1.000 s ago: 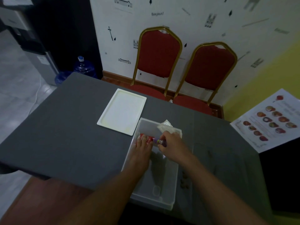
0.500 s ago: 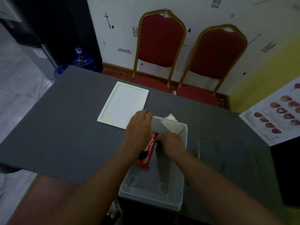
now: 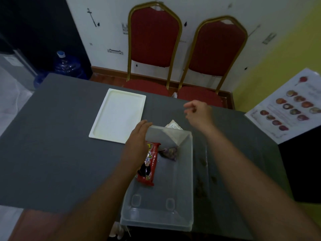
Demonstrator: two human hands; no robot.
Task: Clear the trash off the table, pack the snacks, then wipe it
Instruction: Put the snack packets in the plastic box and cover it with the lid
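A clear plastic box [image 3: 187,197] sits at the near edge of the grey table [image 3: 60,153]. Inside it lie a red snack packet [image 3: 150,164] and a small purple packet [image 3: 169,153]. A pale wrapper [image 3: 174,126] leans at the box's far end. My left hand [image 3: 137,146] rests on the box's left rim beside the red packet, fingers straight, gripping nothing I can see. My right hand [image 3: 198,113] hovers above the table beyond the box, fingers loosely curled and empty. Brown crumbs [image 3: 202,181] dot the table right of the box.
A white lid [image 3: 118,117] lies flat on the table to the left of the box. Two red chairs [image 3: 152,49] stand behind the table against the wall. A printed menu sheet [image 3: 288,108] lies at the right. A blue water bottle [image 3: 65,65] stands on the floor.
My right hand let go of the purple packet in the box and lifted up and away beyond the far end. The red packet now lies lengthwise by my left hand.
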